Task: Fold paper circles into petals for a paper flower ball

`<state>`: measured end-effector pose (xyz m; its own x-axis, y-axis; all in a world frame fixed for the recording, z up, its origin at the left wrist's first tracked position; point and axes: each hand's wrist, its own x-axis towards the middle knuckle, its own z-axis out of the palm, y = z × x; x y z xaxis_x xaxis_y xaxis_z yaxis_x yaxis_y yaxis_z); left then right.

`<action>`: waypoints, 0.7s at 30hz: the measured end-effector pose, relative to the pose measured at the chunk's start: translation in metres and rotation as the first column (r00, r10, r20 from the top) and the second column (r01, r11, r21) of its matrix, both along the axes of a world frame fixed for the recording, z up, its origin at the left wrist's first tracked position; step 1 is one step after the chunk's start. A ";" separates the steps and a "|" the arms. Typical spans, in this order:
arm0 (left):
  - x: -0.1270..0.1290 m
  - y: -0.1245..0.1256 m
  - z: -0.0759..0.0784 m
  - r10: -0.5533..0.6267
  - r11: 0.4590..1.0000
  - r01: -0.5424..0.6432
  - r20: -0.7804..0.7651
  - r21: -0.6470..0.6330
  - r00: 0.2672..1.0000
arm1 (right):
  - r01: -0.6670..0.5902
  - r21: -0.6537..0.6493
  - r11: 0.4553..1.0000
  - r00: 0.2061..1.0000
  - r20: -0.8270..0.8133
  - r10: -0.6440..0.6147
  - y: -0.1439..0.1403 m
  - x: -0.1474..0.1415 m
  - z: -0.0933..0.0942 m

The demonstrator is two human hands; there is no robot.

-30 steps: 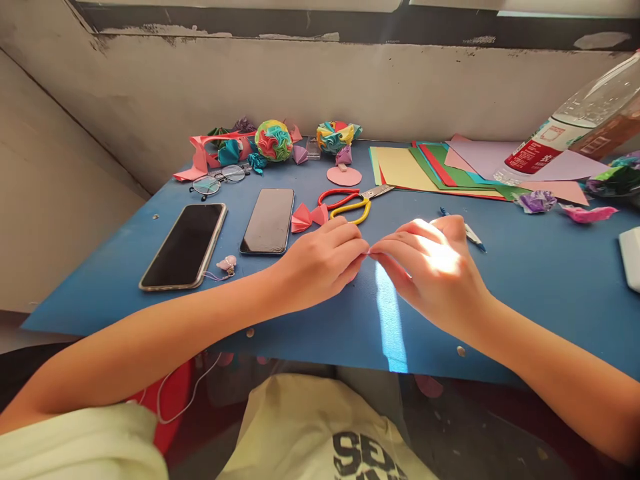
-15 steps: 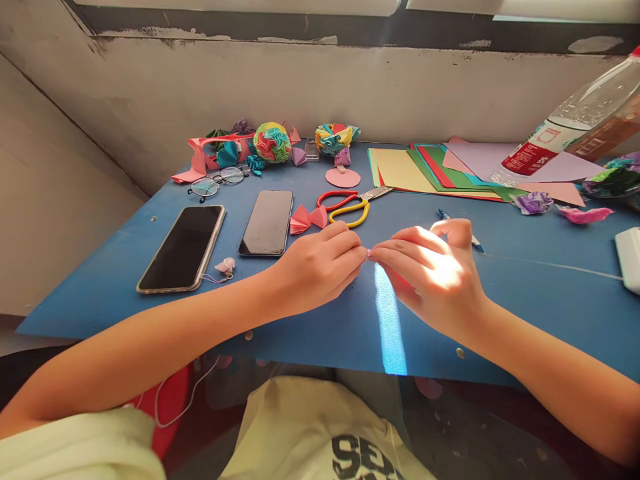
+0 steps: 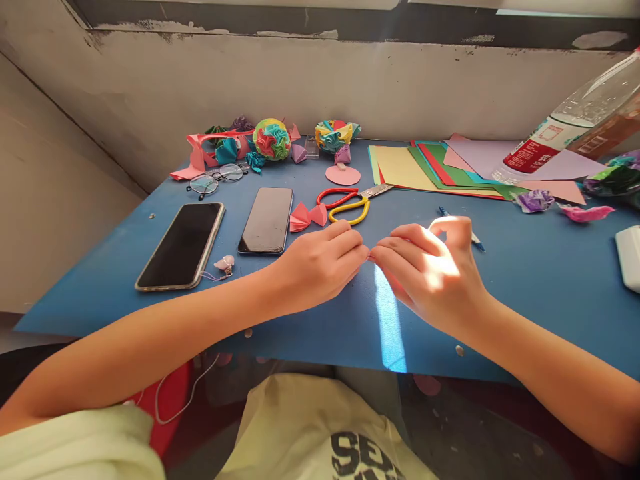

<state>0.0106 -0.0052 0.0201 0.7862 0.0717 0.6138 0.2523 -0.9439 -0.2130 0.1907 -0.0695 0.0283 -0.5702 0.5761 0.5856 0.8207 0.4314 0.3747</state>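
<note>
Above the blue table, my left hand (image 3: 323, 263) and my right hand (image 3: 433, 270) meet at the fingertips. Both are closed in a pinch. Whatever they hold is tiny and mostly covered by the fingers; I cannot make it out. Just beyond my left hand lie a pink folded paper bow (image 3: 308, 217) and scissors (image 3: 356, 203) with one red and one yellow handle. A pen (image 3: 475, 238) is partly hidden behind my right hand. Farther back rests a pink paper disc (image 3: 343, 175).
Two phones (image 3: 183, 247) (image 3: 266, 221) and a small charm (image 3: 225, 264) lie at left, with glasses (image 3: 216, 180) behind. Crumpled-paper balls (image 3: 272, 139) line the back. Coloured paper sheets (image 3: 405, 167), a plastic bottle (image 3: 545, 143) and a white object (image 3: 629, 257) are at right.
My hands stay pinched together at nearly the same spot. A thin pale line across the table at right no longer shows. The view has shifted very slightly.
</note>
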 end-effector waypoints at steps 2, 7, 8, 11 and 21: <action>0.000 0.000 0.002 -0.009 0.999 0.009 -0.006 0.048 1.000 | -0.051 0.039 0.998 0.999 0.021 0.050 0.000 0.001 0.001; -0.002 -0.001 0.005 0.004 0.982 -0.001 -0.016 0.186 1.000 | -0.072 0.019 0.997 0.997 0.010 0.071 0.000 0.001 0.001; -0.001 -0.001 0.006 0.014 0.979 -0.008 -0.027 0.202 1.000 | -0.064 0.008 0.998 0.998 0.014 0.064 -0.001 0.001 0.001; -0.001 -0.002 0.007 0.040 0.971 -0.023 -0.064 0.237 0.997 | -0.055 0.019 0.998 0.997 0.046 0.054 -0.002 0.000 0.001; -0.004 -0.001 0.009 0.059 0.973 -0.057 -0.004 0.223 0.998 | -0.177 0.161 0.971 0.984 0.013 0.178 0.006 0.005 -0.002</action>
<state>0.0066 -0.0060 0.0287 0.7915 -0.0199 0.6109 0.3019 -0.8563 -0.4191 0.1952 -0.0638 0.0263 -0.6542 0.3641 0.6629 0.7368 0.5044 0.4502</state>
